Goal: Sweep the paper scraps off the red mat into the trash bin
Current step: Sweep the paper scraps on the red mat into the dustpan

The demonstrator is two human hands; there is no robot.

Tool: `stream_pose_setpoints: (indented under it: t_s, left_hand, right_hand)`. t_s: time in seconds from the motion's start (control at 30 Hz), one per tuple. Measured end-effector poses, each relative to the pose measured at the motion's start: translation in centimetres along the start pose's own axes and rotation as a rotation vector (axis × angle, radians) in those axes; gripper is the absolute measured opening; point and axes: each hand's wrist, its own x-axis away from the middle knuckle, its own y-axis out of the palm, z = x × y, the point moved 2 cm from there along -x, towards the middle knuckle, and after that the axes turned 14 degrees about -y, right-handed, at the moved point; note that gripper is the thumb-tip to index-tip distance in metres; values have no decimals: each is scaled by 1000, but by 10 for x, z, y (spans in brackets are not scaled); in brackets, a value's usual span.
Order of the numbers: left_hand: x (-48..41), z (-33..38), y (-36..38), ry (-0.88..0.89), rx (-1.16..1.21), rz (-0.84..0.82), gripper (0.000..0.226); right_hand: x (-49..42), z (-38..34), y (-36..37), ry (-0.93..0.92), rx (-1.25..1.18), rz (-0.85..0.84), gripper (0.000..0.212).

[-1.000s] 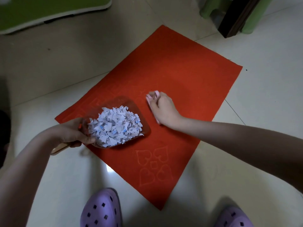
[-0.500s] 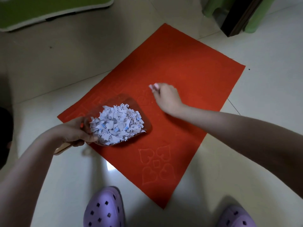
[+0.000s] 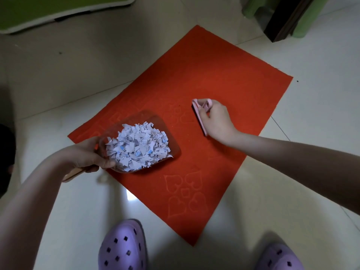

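While the one red mat lies flat on the floor, the left hand grips a single clear dustpan at the mat's near-left edge, with one heap of paper scraps piled inside. At the mat's middle, the right hand curls around one pink brush set down on it. Two purple clogs stand just off the mat's near corner.

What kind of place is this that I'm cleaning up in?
Most likely a room in a home, seen at floor level. The tiled floor is pale and glossy, a red mat with pressed-in hearts lies on it, and the person wears purple clogs. What looks like a green plastic stool stands nearby.
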Motion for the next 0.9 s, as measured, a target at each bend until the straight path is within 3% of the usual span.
stream_pose_setpoints:
  t_s: [0.07, 0.17, 0.33, 0.53, 0.7, 0.8, 0.9]
  left_hand:
    - [0, 0, 0, 0, -25, 11, 42]
    - [-1, -1, 3, 12, -39, 33, 42]
    - [-9, 1, 5, -9, -35, 43, 45]
    - [-8, -5, 1, -28, 1, 35, 62]
    - [-9, -2, -1, -25, -28, 58, 57]
    - [-9, -3, 2, -12, -17, 61, 48]
    - [-12, -2, 2, -23, -11, 59, 53]
  right_hand:
    - [8, 1, 10, 6, 13, -43, 25]
    - [22, -15, 31, -26, -97, -68, 29]
    - [4, -35, 25, -15, -398, 150, 30]
    - [-10, -6, 4, 28, -126, 110, 31]
    - [1, -2, 25, 18, -1, -14, 28]
    - [16, -23, 48, 2, -195, -56, 31]
    - [4, -39, 38, -19, -375, 106, 33]
